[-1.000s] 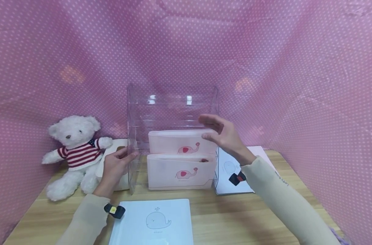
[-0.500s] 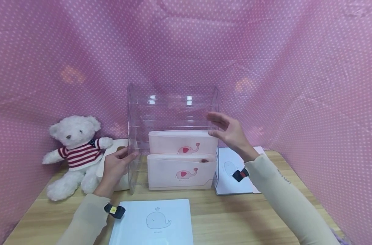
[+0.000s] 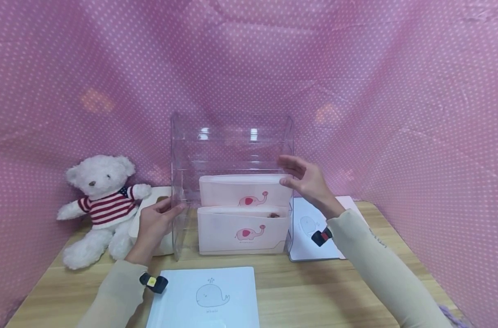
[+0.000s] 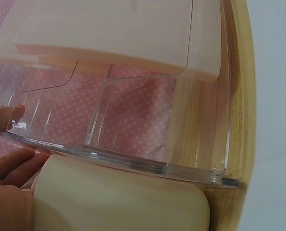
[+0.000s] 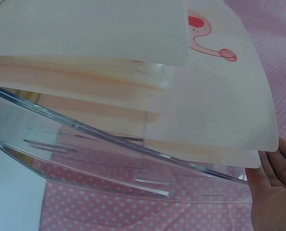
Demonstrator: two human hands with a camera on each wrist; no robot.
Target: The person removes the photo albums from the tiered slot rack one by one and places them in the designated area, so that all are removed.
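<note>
A clear plastic rack [image 3: 232, 155] stands upright on the wooden table. My left hand [image 3: 154, 228] pinches its left side panel, thumb [image 4: 18, 113] on one face and fingers on the other. Two pale pink, box-like holders with red elephant drawings stand in the rack: a rear holder [image 3: 220, 190] and a front holder [image 3: 216, 232]. A small dark reddish thing shows at the front one's top. My right hand [image 3: 308, 180] is raised by the rear holder's right corner, thumb and fingers spread apart. In the right wrist view its fingers [image 5: 282, 166] lie beside the corner; contact is unclear.
A white whale-print book [image 3: 207, 296] lies in front of the rack. Right of it, another whale-print book [image 3: 308, 232] lies over a pinkish sheet. A white teddy bear [image 3: 103, 196] sits left, beside a cream container [image 3: 162, 241] near my left hand. Pink dotted cloth surrounds the table.
My right hand has shifted a little to the right, then slightly down beside the rear holder. My left hand stays at the rack's side panel.
</note>
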